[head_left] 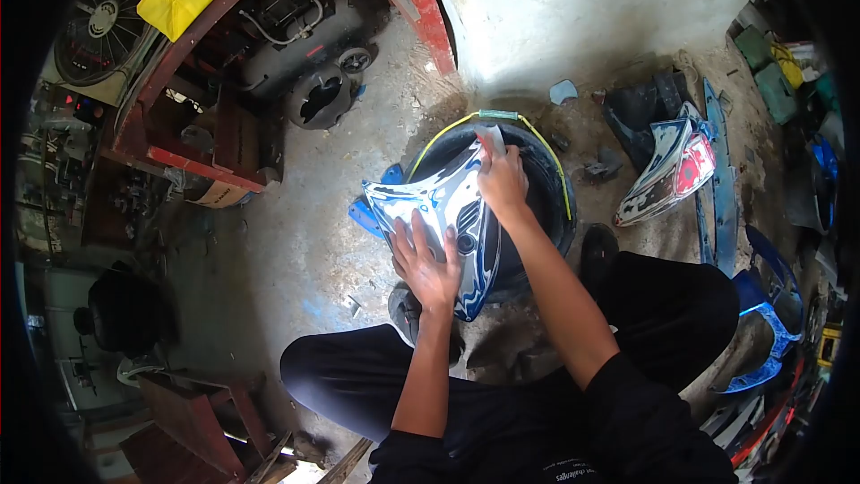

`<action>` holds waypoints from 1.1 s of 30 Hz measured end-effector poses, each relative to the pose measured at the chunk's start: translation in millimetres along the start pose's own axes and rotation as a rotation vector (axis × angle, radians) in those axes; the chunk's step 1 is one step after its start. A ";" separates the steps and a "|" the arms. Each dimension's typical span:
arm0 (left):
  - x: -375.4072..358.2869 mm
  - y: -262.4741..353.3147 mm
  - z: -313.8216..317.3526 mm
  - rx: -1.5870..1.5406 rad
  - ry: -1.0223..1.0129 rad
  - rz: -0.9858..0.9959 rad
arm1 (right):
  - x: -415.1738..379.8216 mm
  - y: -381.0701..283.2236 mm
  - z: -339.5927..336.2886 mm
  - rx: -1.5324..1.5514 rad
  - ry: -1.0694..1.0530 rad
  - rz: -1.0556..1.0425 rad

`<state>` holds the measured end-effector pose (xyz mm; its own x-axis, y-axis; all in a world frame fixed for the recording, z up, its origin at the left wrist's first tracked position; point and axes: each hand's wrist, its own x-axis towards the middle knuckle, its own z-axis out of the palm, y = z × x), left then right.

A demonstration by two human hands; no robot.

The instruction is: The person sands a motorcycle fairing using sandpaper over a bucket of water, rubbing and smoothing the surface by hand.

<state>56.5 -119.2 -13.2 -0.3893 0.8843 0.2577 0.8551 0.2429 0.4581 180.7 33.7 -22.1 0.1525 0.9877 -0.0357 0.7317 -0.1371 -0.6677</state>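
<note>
A motorcycle fairing panel [430, 190], patchy white, grey and blue, rests tilted over a black bucket [560, 237] between my knees. My left hand [425, 262] lies flat on the panel's lower left part with its fingers spread. Near the panel's upper tip, my right hand [503, 181] is closed on a small grey and reddish sheet that looks like sandpaper [490, 138], pressed at the edge. The bucket's yellow handle [436, 136] with a green grip arches over the far rim. What lies inside the bucket is mostly hidden by the panel and my right arm.
To the right, another sanded panel [667, 170] with a red patch lies beside a long blue strip [719, 179]. Blue trim pieces [770, 332] sit farther right. A red frame [202, 166], a dark round part [320, 99] and a white block [573, 18] stand beyond.
</note>
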 end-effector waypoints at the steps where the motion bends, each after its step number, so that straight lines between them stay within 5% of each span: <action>1: 1.7 1.4 0.5 -0.015 0.007 -0.002 | 7.4 0.3 -1.8 0.010 -0.013 0.017; 33: 2.2 -0.9 2.6 -0.008 0.003 -0.003 | -15.6 -2.7 0.0 0.093 0.023 0.005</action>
<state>55.7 -116.4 -15.3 -0.3927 0.8824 0.2591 0.8512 0.2421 0.4657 176.4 18.6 -19.8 0.1720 0.9848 -0.0227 0.6659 -0.1332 -0.7340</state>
